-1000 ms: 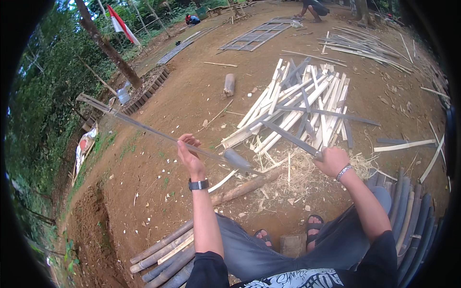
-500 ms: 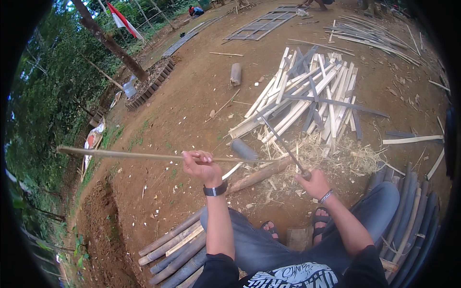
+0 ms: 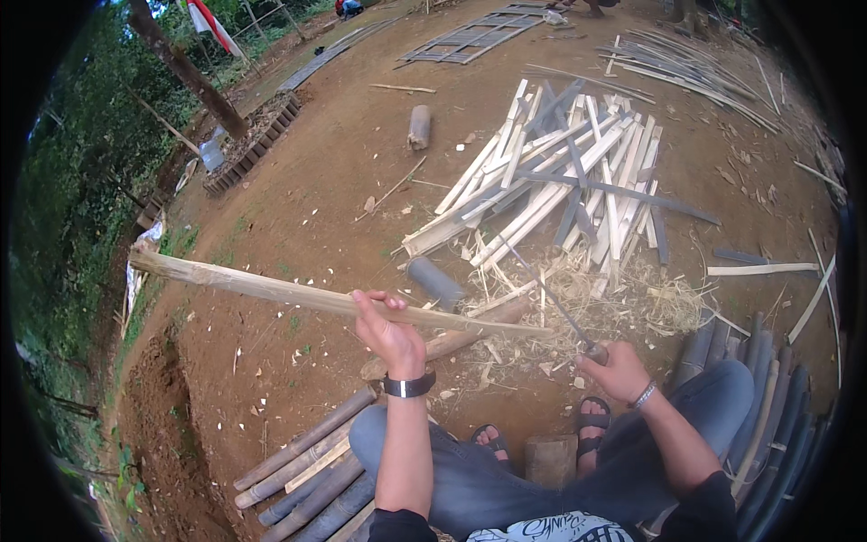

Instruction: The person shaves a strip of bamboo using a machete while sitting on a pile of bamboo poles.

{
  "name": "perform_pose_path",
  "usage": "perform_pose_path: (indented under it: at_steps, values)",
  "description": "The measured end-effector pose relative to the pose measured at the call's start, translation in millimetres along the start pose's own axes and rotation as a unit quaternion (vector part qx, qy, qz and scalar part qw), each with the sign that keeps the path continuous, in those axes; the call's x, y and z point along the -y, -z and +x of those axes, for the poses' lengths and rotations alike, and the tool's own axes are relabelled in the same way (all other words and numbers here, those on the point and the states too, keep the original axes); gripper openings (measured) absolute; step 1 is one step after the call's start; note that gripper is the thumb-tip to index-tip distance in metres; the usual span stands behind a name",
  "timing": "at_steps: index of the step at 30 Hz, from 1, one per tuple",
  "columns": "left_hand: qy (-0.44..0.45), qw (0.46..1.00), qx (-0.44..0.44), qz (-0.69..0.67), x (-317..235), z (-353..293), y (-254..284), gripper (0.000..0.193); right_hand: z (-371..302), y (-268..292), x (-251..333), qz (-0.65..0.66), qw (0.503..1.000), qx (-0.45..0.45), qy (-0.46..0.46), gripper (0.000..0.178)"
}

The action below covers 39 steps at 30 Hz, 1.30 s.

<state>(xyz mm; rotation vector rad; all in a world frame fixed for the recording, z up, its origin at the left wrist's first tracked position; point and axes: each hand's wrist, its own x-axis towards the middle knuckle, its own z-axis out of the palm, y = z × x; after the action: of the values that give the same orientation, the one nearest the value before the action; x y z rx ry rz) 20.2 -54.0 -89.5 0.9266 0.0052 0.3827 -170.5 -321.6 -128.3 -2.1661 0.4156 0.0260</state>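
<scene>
In my left hand (image 3: pixel 392 341), fingers closed around its middle, is a long split bamboo strip (image 3: pixel 248 284). Its pale, flat face is turned toward me; the thick end points left and the other end reaches right over the shavings. My right hand (image 3: pixel 619 372) grips the handle of a machete (image 3: pixel 551 296), whose long narrow blade slants up and away to the left. Blade and strip appear apart. Below them a bamboo log (image 3: pixel 479 336) lies on the ground between my feet and the shavings.
Ahead lies a heap of split bamboo strips (image 3: pixel 578 172), with curly shavings (image 3: pixel 632 303) at its near side. Bamboo poles (image 3: pixel 307 456) flank my left leg, and dark poles (image 3: pixel 768 415) my right. A short dark bamboo piece (image 3: pixel 435 283) lies near the strip. A trench (image 3: pixel 176 406) runs at left.
My left hand has turned the bamboo strip from its narrow edge to its broad pale face. The machete has dropped slightly nearer to me, still in my right hand. The view has shifted a little.
</scene>
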Motion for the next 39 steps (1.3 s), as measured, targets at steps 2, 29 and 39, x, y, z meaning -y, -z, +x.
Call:
perform_pose_path:
  at_steps: [2, 29, 39]
  values:
    - [0.019, 0.999, 0.025, -0.016, 6.7, -1.6, -4.3, 0.044, -1.2, 25.6, -2.7, -0.007, 1.000, -0.020, -0.022, 0.048]
    - [0.059, 0.990, 0.118, -0.049, 19.3, -6.1, -30.2, 0.044, 125.8, -132.8, 46.2, 0.201, 0.978, -0.054, -0.028, 0.024]
    - [0.056, 0.992, 0.096, -0.052, 14.5, -6.0, -30.3, 0.044, 104.0, -106.8, 43.5, 0.279, 0.960, -0.025, -0.010, 0.015]
